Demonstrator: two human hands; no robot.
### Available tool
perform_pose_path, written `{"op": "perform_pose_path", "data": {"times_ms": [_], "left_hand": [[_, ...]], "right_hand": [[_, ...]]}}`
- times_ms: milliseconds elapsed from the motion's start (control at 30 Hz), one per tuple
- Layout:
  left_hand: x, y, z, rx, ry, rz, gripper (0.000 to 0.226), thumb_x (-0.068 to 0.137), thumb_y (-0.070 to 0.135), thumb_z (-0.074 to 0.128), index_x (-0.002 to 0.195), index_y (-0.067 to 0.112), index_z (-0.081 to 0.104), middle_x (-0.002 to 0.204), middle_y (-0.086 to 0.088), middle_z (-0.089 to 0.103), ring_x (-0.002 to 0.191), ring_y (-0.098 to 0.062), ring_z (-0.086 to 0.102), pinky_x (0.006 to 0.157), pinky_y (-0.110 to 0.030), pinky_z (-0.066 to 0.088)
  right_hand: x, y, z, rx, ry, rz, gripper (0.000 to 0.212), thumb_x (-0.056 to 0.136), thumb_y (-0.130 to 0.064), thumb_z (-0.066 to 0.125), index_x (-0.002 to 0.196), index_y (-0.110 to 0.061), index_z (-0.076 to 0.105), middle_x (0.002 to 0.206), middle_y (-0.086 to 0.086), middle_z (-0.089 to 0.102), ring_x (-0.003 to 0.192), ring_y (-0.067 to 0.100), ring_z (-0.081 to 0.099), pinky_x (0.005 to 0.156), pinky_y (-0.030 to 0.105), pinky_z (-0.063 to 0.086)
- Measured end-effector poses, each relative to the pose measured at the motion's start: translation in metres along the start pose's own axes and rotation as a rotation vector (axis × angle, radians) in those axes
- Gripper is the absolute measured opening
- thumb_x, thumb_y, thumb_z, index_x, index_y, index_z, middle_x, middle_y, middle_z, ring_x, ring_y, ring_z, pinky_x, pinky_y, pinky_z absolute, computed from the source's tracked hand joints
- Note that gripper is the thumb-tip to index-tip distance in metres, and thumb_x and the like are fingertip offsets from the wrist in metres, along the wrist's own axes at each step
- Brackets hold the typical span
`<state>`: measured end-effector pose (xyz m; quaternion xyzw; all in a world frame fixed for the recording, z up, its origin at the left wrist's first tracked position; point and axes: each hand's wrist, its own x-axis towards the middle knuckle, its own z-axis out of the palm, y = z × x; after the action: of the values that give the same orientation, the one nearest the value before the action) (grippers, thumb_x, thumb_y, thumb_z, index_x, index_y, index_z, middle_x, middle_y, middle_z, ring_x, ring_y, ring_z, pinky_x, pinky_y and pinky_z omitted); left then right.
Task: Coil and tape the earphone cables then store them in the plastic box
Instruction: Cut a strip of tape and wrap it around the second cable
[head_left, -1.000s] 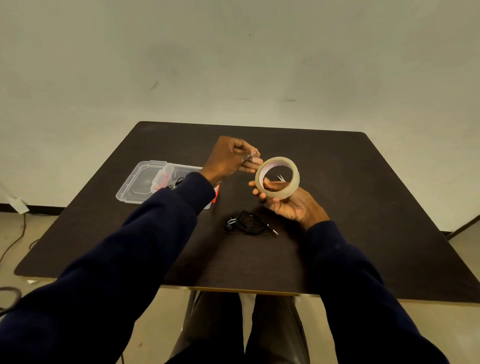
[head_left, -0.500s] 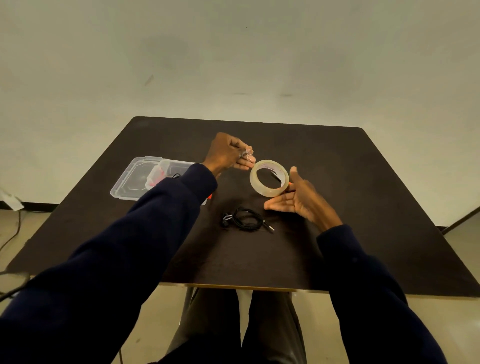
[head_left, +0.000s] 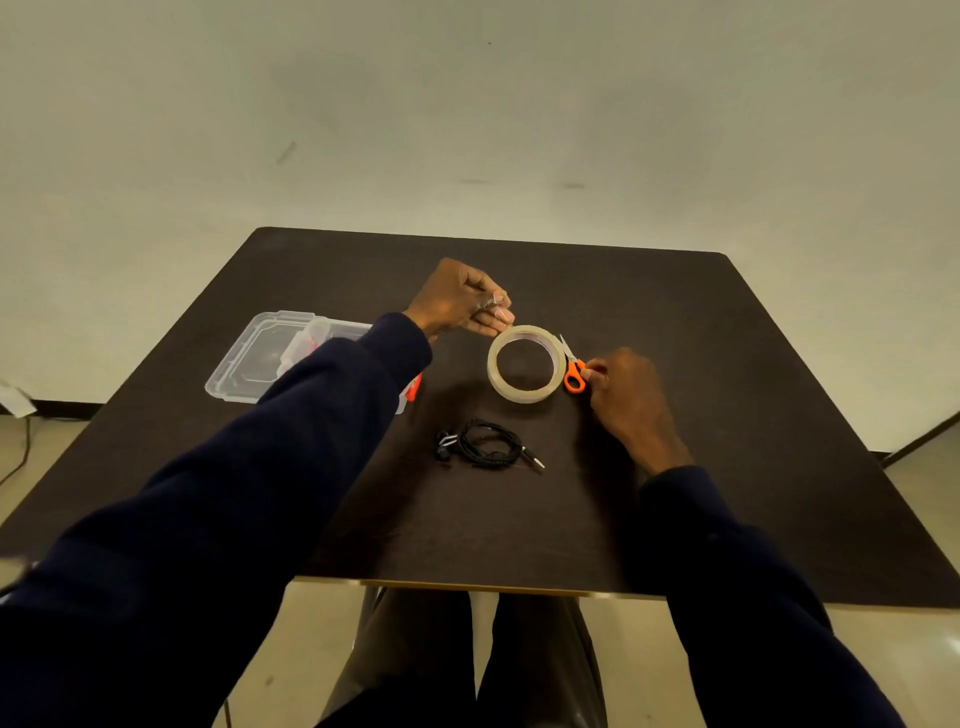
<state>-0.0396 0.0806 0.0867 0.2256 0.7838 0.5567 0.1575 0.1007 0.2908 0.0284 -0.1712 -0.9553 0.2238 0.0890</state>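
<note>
A coiled black earphone cable (head_left: 488, 445) lies on the dark table (head_left: 727, 415), near me and between my arms. Beyond it a roll of clear tape (head_left: 526, 364) rests tilted on the table. My left hand (head_left: 460, 301) pinches the pulled-out end of the tape just above the roll's far-left edge. My right hand (head_left: 626, 395) is to the right of the roll, its fingertips closed on the orange handle of small scissors (head_left: 573, 370), which lie against the roll's right side. The clear plastic box (head_left: 265, 353) sits to the left, partly hidden by my left sleeve.
Something red (head_left: 413, 387) shows at the box's right end under my left sleeve. The table's front edge runs close to my lap. Pale floor surrounds the table, with a cable on the floor at far left.
My right hand let go of the tape roll, which came down onto the table, and moved right to the orange scissors. My left hand kept pinching the tape end.
</note>
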Motion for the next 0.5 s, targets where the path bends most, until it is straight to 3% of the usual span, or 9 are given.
{"op": "perform_pose_path", "data": {"times_ms": [67, 167, 267, 367, 500], "left_hand": [[0.002, 0.0, 0.0, 0.001, -0.015, 0.009, 0.019, 0.101, 0.005, 0.061, 0.108, -0.008, 0.072, 0.1, -0.026, 0.076, 0.087, -0.035, 0.078, 0.073, -0.037, 0.066], [0.004, 0.0, 0.002, 0.002, -0.029, 0.015, 0.017, 0.101, 0.005, 0.061, 0.106, -0.007, 0.072, 0.101, -0.027, 0.075, 0.087, -0.037, 0.077, 0.075, -0.039, 0.066], [0.005, 0.002, 0.002, -0.01, -0.045, 0.025, 0.015, 0.1, 0.005, 0.062, 0.104, -0.004, 0.073, 0.1, -0.027, 0.075, 0.089, -0.039, 0.077, 0.08, -0.045, 0.065], [0.006, 0.004, 0.003, -0.007, -0.05, 0.038, 0.015, 0.099, 0.005, 0.063, 0.105, -0.005, 0.073, 0.1, -0.026, 0.075, 0.089, -0.039, 0.077, 0.079, -0.044, 0.065], [0.006, 0.005, 0.006, -0.02, -0.055, 0.072, 0.018, 0.1, 0.003, 0.062, 0.109, -0.01, 0.072, 0.102, -0.029, 0.074, 0.091, -0.041, 0.076, 0.078, -0.043, 0.065]], "right_hand": [[0.002, -0.003, -0.003, -0.049, 0.012, 0.023, 0.025, 0.098, -0.027, 0.067, 0.117, -0.011, 0.072, 0.105, 0.009, 0.072, 0.087, 0.016, 0.064, 0.077, 0.034, 0.055], [0.008, -0.012, -0.01, -0.182, -0.014, 0.05, 0.031, 0.092, -0.029, 0.074, 0.118, -0.012, 0.069, 0.111, 0.012, 0.07, 0.102, 0.029, 0.067, 0.087, 0.048, 0.057], [0.013, -0.021, -0.014, -0.32, -0.041, 0.059, 0.035, 0.091, -0.023, 0.074, 0.121, -0.008, 0.063, 0.119, 0.017, 0.066, 0.112, 0.038, 0.063, 0.093, 0.053, 0.054], [0.013, -0.026, -0.015, -0.38, -0.092, 0.04, 0.038, 0.092, -0.025, 0.072, 0.122, -0.008, 0.058, 0.121, 0.018, 0.063, 0.114, 0.039, 0.061, 0.093, 0.053, 0.051], [0.004, -0.01, -0.011, -0.289, -0.057, 0.061, 0.032, 0.094, -0.024, 0.067, 0.121, -0.008, 0.062, 0.117, 0.016, 0.059, 0.105, 0.032, 0.061, 0.092, 0.049, 0.054]]}}
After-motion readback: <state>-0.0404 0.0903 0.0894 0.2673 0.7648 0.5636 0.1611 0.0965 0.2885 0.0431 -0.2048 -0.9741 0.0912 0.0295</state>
